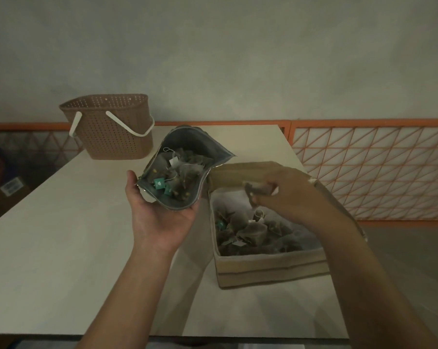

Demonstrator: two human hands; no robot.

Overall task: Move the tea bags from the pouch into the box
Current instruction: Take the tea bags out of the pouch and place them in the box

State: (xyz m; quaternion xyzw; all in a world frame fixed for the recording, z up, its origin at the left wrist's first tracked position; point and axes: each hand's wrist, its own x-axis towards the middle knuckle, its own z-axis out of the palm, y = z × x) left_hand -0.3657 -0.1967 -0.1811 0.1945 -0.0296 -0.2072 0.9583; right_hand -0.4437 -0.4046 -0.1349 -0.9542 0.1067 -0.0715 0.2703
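While the left hand (160, 217) cups the pouch (185, 170) from below, fingers curled round its base, the right hand (286, 195) pinches one tea bag (257, 191) over the box (271, 265) — mid-transfer, I'd say. Next move calls for easing the pinch so the bag falls among those already in the box, then reaching back w/ the right hand. Pouch is held just left of the box, above the counter (61, 235), long axis tilted — mouth open toward the camera, approx. half full.

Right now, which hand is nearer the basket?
Left. The left hand holds the pouch just in front of the basket; the right hand is over the box.
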